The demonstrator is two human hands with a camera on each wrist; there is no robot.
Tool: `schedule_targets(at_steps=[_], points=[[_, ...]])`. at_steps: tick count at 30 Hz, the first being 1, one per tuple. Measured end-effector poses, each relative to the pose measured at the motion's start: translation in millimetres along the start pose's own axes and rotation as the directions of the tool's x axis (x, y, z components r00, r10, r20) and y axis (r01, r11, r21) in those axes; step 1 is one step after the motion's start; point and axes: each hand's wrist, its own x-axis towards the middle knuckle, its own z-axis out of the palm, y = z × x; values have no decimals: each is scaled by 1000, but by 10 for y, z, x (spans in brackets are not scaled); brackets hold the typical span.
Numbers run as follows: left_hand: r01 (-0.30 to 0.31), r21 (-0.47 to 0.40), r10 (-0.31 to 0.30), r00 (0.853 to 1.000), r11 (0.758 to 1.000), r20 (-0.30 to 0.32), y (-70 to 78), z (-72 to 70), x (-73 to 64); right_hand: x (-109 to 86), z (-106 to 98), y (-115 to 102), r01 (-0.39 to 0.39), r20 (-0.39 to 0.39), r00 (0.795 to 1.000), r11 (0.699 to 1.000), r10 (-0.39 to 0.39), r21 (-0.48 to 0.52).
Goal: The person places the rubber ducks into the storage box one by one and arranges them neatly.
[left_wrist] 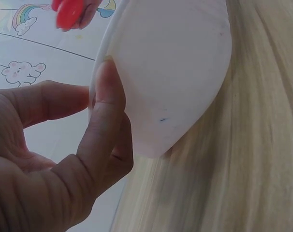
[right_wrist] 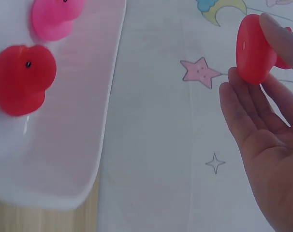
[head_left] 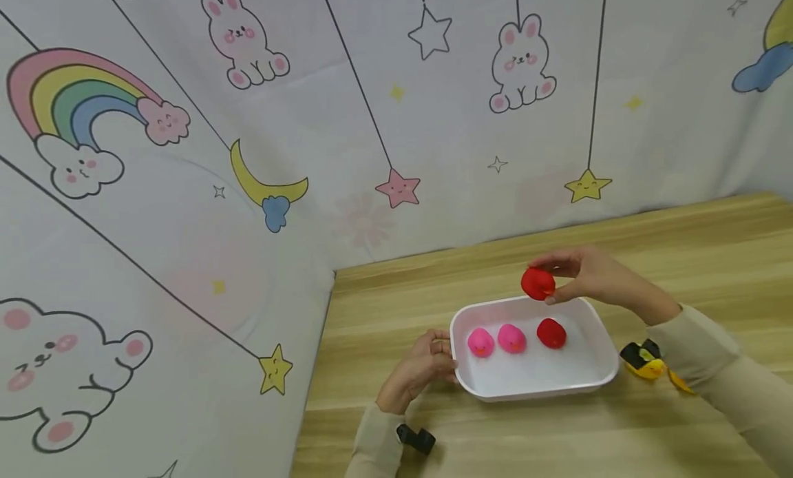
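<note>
A red rubber duck (head_left: pixel 537 284) is pinched between the thumb and fingers of my right hand (head_left: pixel 597 279), raised above the far rim of a white tray (head_left: pixel 533 388). The right wrist view shows the held duck's (right_wrist: pixel 255 50) flat underside. My left hand (head_left: pixel 423 364) grips the tray's left rim; in the left wrist view its thumb (left_wrist: pixel 108 92) lies on the tray wall (left_wrist: pixel 180 72). Inside the tray sit two pink rubber ducks (head_left: pixel 480 342) and a second red duck (head_left: pixel 551 333), lined up with a wider space before the red one.
Right of the tray, partly behind my right sleeve, are yellow duck-like things (head_left: pixel 647 369). The wooden table (head_left: pixel 384 299) meets a patterned cloth wall (head_left: pixel 458 216) at the back and left. Black wrist gear (head_left: pixel 416 439) sits by my left sleeve.
</note>
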Motion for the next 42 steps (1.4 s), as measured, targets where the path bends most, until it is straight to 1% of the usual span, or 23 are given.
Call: schedule_targets(at_steps=[4, 9, 15, 19, 23, 29, 33, 36, 40, 42], points=[[-3, -12, 3, 1000, 1000, 0, 11, 1, 18, 136, 131, -61, 23, 40, 999, 998, -25, 60], [1, -18, -1, 1000, 1000, 4, 20, -11, 8, 247, 303, -100, 49, 89, 994, 992, -59, 114], [-9, -12, 8, 1000, 1000, -16, 60, -61, -3, 373, 505, -174, 4, 127, 992, 989, -23, 150], [-3, -15, 2, 1000, 1000, -15, 84, -67, 20, 400, 629, -214, -6, 125, 992, 984, -16, 179], [17, -29, -17, 1000, 999, -5, 62, -45, 48, 345, 792, -185, -16, 132, 991, 979, -11, 203], [26, -32, -26, 1000, 999, -9, 18, -20, 50, 235, 1033, -58, -56, 151, 988, 984, 30, 168], [19, -32, -19, 1000, 999, -7, 10, -30, 34, 197, 1137, 26, -48, 139, 990, 988, 27, 147], [13, -34, -13, 1000, 999, -7, 14, -40, 35, 168, 1200, 79, -44, 129, 991, 994, 30, 104], [28, -45, -28, 1000, 999, -12, 15, -40, 32, 114, 1282, 141, -63, 134, 989, 998, 60, 23], [35, -48, -35, 999, 998, -13, 11, -36, 25, 92, 1321, 170, -59, 133, 989, 998, 61, -14]])
